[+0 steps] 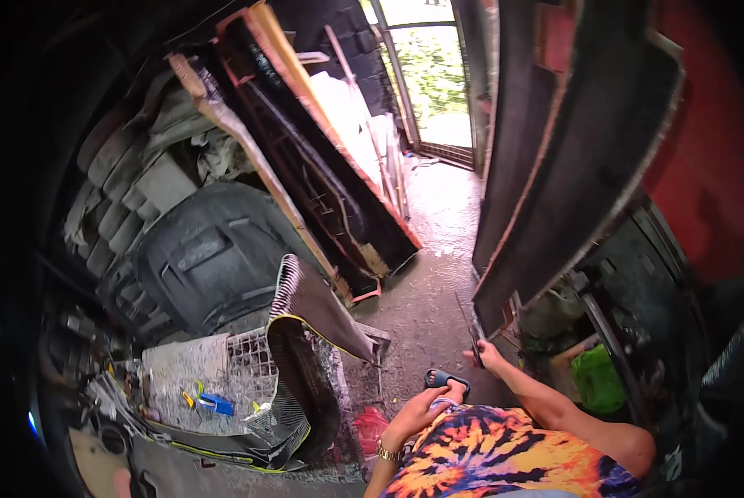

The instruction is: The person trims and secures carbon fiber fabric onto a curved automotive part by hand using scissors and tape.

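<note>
My right hand (491,357) is closed round the dark handle of a thin, long-bladed tool (474,334); its blade points up and away, close to the foot of a tall dark moulded panel (546,207). Its exact kind is hard to make out. My left hand (422,412), with a metal wristwatch (388,452), rests at the hem of my tie-dye shirt (505,448), its fingers stretched out and nothing visible in them. To my left stands a curved car body part (310,373) with a striped, carbon-like weave and yellow edging.
A wire-grid bench (247,358) at left carries a blue clamp (216,404). Behind it leans a black hood-shaped panel (214,253). Long moulds (314,174) lean near the open doorway (438,83). A green bag (598,378) lies at right, a red bag (370,427) near my left arm.
</note>
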Demonstrator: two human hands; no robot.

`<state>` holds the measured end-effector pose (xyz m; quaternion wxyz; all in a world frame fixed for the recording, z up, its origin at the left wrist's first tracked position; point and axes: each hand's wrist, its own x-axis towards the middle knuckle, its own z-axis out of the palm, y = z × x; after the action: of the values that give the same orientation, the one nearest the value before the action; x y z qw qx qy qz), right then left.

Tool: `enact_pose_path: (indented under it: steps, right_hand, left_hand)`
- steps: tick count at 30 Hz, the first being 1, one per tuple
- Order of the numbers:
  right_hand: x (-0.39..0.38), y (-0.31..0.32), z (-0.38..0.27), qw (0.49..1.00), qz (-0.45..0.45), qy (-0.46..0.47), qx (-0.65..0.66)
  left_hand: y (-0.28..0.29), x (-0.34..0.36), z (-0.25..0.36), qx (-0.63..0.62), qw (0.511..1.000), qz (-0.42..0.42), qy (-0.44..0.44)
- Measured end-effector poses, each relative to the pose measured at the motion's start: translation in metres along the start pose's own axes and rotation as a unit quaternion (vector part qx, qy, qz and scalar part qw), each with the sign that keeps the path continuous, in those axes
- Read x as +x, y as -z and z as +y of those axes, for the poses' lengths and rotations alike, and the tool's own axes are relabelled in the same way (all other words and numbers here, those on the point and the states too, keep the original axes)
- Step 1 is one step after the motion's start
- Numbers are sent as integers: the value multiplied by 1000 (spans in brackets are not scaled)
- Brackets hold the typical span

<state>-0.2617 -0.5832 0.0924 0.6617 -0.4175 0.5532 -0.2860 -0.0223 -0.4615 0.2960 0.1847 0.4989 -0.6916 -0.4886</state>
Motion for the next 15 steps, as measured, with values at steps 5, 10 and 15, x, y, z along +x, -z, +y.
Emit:
enact_pose_path:
  steps: [5, 10, 15]
  right_hand:
    - [61, -37, -116, 987, -88, 33, 128]
    - [114, -69, -209, 954, -245, 114, 128]
    - [137, -124, -321, 891, -350, 287, 11]
  left_hand:
    - [3, 31, -64, 14, 994, 66, 81]
    - [14, 58, -113, -29, 981, 83, 174]
    - [11, 62, -158, -169, 940, 228, 189]
